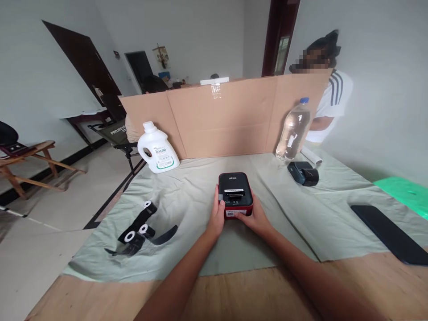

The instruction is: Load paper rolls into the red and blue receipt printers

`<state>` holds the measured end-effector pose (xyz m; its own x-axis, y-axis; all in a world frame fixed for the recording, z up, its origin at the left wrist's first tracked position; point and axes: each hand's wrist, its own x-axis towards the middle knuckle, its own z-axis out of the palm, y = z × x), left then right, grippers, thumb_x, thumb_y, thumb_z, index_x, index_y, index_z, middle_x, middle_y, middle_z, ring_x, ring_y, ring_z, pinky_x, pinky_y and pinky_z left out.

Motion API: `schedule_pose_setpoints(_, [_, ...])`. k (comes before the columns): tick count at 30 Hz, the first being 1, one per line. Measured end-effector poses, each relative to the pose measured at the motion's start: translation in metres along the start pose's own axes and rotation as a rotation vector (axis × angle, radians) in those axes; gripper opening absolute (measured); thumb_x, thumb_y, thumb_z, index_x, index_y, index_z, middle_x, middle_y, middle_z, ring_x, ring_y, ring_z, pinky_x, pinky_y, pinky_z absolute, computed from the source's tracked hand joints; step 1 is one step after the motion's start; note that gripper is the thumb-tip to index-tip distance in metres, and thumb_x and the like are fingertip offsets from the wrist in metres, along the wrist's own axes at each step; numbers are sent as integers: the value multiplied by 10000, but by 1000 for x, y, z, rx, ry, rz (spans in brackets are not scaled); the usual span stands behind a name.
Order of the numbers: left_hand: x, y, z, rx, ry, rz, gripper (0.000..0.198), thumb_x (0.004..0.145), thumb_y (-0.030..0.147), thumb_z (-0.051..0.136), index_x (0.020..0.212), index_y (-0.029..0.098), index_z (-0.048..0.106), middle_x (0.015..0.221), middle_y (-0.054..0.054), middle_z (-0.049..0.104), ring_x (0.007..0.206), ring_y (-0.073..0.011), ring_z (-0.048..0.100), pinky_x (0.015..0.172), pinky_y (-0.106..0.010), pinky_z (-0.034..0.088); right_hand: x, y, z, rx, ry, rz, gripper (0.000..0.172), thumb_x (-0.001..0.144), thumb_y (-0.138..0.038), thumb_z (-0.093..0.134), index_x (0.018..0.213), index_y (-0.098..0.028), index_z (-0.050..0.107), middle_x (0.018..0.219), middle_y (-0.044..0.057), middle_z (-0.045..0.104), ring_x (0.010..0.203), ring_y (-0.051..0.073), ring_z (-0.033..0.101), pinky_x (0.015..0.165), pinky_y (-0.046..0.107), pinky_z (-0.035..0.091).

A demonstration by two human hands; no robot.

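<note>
A small label printer (234, 185) with a black top and red sides is in front of me on the cloth, a slot across its upper face and a white sticker on its near side. My left hand (218, 213) grips its left side, thumb at the front corner. From the right, my right hand (256, 216) is closed around the other side, its thumb on the near face by the sticker. Fingers on the far sides are partly hidden. Off to the left lie several black rolls (138, 229) with white cores, some with loose ends unwound.
A grey-green cloth (197, 178) covers most of the wooden table (234, 294). Behind stand a cardboard screen (224, 125), a white jug (158, 149) and a large water bottle (294, 131). At right are a dark device (303, 173), a white tube (310, 154) and a black flat object (389, 234). A person (331, 98) is beyond.
</note>
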<state>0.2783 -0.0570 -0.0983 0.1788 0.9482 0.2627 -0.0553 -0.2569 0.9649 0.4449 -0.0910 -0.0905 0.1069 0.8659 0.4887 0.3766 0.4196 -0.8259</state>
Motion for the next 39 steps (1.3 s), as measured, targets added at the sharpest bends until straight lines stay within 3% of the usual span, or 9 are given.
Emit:
schedule_pose_setpoints(10, [-7, 2, 1, 21, -8, 19, 700, 996, 605, 314, 1600, 286, 163, 1687, 0, 111, 1556, -189, 91, 1279, -341, 106, -2, -3, -3, -39, -34, 15, 963, 708, -421, 826, 1513, -230, 332, 1418, 158, 552, 1308, 360, 531, 1106, 561, 411])
schedule_pose_setpoints(14, [-11, 6, 2, 35, 5, 65, 624, 1010, 544, 346, 1560, 262, 262, 1676, -36, 177, 1549, -185, 145, 1275, -338, 132, -4, 5, -2, -56, -38, 30, 1053, 686, -440, 837, 1543, -227, 264, 1452, 169, 512, 1363, 364, 476, 1142, 583, 360])
schedule_pose_setpoints(20, [-8, 2, -5, -33, 82, 128, 308, 980, 461, 476, 1176, 227, 519, 1572, -106, 394, 1444, -228, 398, 1182, -382, 346, -7, 11, -3, -65, -25, 54, 1135, 691, -457, 835, 1582, -229, 170, 1566, 175, 371, 1446, 365, 371, 1177, 579, 316])
schedule_pose_setpoints(28, [-1, -8, -12, -28, 58, 162, 295, 950, 493, 529, 1043, 216, 570, 1499, -111, 472, 1423, -257, 419, 1159, -428, 349, -3, 12, -6, -57, -32, 43, 1125, 650, -439, 866, 1550, -230, 224, 1549, 156, 388, 1416, 332, 414, 1175, 532, 346])
schedule_pose_setpoints(31, [2, -5, -13, -62, 67, 148, 315, 906, 524, 587, 980, 219, 556, 1385, -113, 567, 1328, -256, 516, 1075, -414, 428, -3, 13, -6, -52, -31, 46, 1125, 639, -447, 873, 1539, -233, 233, 1536, 156, 401, 1391, 327, 443, 1160, 520, 372])
schedule_pose_setpoints(34, [4, -1, -14, -43, 78, 113, 360, 851, 555, 638, 911, 215, 537, 1131, -91, 671, 1111, -235, 630, 931, -369, 501, -3, 14, -6, -65, -41, 58, 1130, 635, -461, 873, 1536, -233, 230, 1518, 162, 416, 1372, 331, 462, 1148, 525, 385])
schedule_pose_setpoints(37, [6, 2, -15, 4, 81, 102, 332, 835, 512, 654, 872, 211, 521, 923, -43, 661, 923, -196, 641, 836, -328, 508, -2, 15, -7, -74, -50, 56, 1131, 639, -469, 869, 1537, -236, 223, 1504, 165, 427, 1347, 331, 486, 1138, 526, 395])
schedule_pose_setpoints(39, [7, 3, -14, 21, 103, 118, 272, 848, 452, 637, 852, 209, 513, 890, -31, 644, 905, -187, 630, 838, -320, 498, -1, 16, -7, -74, -54, 48, 1128, 647, -470, 864, 1541, -239, 215, 1510, 164, 419, 1347, 329, 487, 1139, 525, 395])
